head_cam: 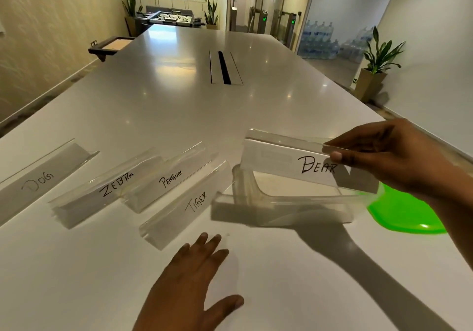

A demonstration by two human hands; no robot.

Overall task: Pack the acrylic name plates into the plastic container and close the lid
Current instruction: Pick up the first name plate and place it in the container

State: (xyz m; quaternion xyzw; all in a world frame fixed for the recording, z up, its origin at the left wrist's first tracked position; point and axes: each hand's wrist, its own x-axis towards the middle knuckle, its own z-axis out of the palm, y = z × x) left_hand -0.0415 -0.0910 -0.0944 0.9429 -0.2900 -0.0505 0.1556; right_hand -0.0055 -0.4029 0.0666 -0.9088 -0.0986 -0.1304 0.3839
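My right hand grips the clear name plate marked BEAR by its right end and holds it just above the open clear plastic container. The container's bright green lid lies on the table to its right, partly under my right arm. Several more name plates lie in a row to the left: TIGER, PENGUIN, ZEBRA and DOG. My left hand rests flat on the table in front of the TIGER plate, fingers spread, holding nothing.
The long white table stretches away, with a cable slot in its middle. A dark tray overhangs the far left edge. A potted plant stands on the floor to the right.
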